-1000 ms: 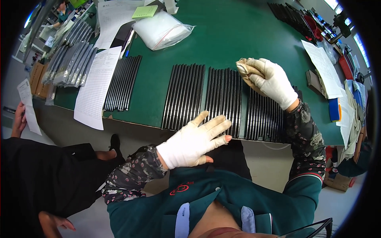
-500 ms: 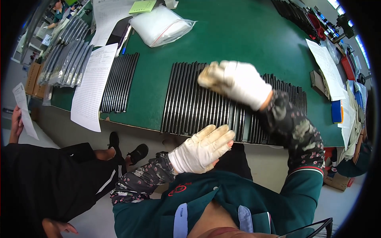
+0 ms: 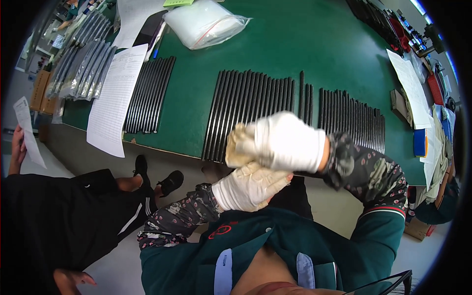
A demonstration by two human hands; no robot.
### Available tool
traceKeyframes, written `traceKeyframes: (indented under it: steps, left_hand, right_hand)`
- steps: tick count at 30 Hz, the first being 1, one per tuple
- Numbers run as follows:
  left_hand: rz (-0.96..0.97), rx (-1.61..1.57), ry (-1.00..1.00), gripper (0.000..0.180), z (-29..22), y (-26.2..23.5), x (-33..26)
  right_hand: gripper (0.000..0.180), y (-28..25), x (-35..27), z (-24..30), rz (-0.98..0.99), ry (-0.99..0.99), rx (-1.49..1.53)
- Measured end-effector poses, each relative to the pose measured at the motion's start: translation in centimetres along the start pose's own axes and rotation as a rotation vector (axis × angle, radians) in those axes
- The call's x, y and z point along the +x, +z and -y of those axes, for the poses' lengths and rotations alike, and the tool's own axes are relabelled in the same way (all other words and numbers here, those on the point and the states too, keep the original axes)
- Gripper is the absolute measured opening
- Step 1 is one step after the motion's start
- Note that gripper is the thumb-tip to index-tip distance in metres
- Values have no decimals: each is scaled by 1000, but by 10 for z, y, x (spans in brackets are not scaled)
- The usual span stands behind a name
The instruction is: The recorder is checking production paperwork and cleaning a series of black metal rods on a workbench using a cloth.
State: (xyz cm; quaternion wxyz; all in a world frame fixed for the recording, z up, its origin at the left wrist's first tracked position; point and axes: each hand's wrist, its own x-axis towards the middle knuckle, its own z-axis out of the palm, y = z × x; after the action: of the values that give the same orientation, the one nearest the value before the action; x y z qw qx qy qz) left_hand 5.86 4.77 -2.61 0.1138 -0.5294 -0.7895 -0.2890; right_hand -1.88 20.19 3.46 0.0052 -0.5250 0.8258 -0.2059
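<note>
Head view: green table, black rod rows, papers.

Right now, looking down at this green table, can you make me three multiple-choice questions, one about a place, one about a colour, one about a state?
1. Where does the clear plastic bag lie?
A. at the far side of the table, beyond the rods
B. on the floor
C. in the left hand

2. What colour are the gloves on both hands?
A. blue
B. white
C. black

3. How does the right hand stand?
A. flat on the table
B. hidden under the paper
C. raised above the near black rods, closed on a cream cloth

Answers: 1 A, the bag rests on the green table past the rows of rods. 2 B, the right hand and the left hand both wear white. 3 C, the grip wraps the cloth in the air.
</note>
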Motion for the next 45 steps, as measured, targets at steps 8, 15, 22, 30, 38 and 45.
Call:
traceKeyframes:
  steps: [8, 15, 22, 30, 38, 45]
  left_hand:
    - [-35, 22, -3, 53, 1, 4, -6]
    - [-48, 98, -24, 37, -6, -7, 10]
    - [-86, 104, 19, 23, 0, 0, 16]
    - [-131, 142, 100, 15, 6, 1, 15]
    - [-108, 268, 94, 16, 1, -41, -8]
    - [-221, 347, -221, 35, 89, -112, -19]
  right_hand:
    - [22, 5, 4, 4, -52, 16, 75]
    - [33, -28, 9, -43, -350, 327, 303]
    - [34, -39, 24, -126, -302, 796, -266]
    - [27, -54, 26, -85, 23, 708, 124]
    - [27, -54, 9, -44, -270, 496, -77]
    - [28, -19, 19, 16, -322, 190, -79]
